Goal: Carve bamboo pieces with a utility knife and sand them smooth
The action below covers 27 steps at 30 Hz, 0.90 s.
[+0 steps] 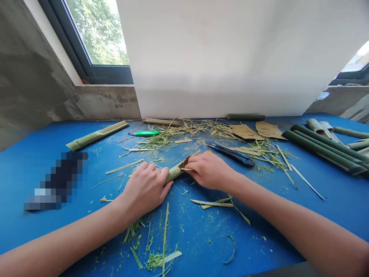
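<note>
both hands, left and right, gripped shut on a light, stiff bamboo piece, probably splintery; best held mid-length.

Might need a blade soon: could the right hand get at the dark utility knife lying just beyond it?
Probably yes. The utility knife lies in the open just past the right hand, nothing over it, but that hand is gripping the bamboo piece.

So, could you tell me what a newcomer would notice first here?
Two hands meet at the centre of the blue table: the left hand and right hand both grip a short bamboo piece. Dark green bamboo poles lie at the right, with shavings strewn behind.
</note>
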Motion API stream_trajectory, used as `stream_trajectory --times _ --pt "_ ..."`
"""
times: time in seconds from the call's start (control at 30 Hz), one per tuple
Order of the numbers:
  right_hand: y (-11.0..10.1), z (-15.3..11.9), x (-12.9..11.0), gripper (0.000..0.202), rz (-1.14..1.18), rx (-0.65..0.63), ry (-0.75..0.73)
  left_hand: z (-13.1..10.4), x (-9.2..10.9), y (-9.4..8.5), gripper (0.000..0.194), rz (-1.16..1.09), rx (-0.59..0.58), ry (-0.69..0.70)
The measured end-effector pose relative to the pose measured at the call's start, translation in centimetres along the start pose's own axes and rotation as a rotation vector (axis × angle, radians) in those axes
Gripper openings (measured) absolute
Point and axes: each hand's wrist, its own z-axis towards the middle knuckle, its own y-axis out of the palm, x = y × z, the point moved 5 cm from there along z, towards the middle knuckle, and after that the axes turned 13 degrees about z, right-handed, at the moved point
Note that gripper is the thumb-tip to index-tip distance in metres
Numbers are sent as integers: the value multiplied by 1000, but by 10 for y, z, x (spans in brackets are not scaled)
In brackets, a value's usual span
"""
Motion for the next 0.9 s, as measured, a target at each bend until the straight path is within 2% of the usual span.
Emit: stream_trajectory --times 0.07,0.2,0.33,0.37,0.47,0.5,0.7,0.77,0.83,0.9 --pt "0 -1 0 31 0 -8 -6 0 1 -1 33 -7 -5 4" --pt "0 -3 9 32 -114 -17 165 1 0 -1 36 -52 -49 13" --pt "-1 -3 -1 33 -57 -33 12 1 -3 0 35 -66 -44 13" --pt "-2 -3 2 33 -65 -42 38 1 -3 0 36 -75 -42 18" --pt "-5 -7 21 34 -152 -57 284 1 -5 2 39 -108 -48 34" --pt "-4 -7 24 34 -170 -52 323 1 -6 3 39 -113 -50 36" --pt "-4 -8 23 34 -98 -3 177 3 -8 3 37 -132 -53 23" --pt "-15 -13 35 36 -86 56 223 3 -9 4 38 -139 -62 17" --pt "-30 -18 47 43 -88 221 287 3 -10 5 39 -140 -69 13" --pt "-40 -20 50 46 -59 418 271 3 -9 5 39 -135 -65 16"
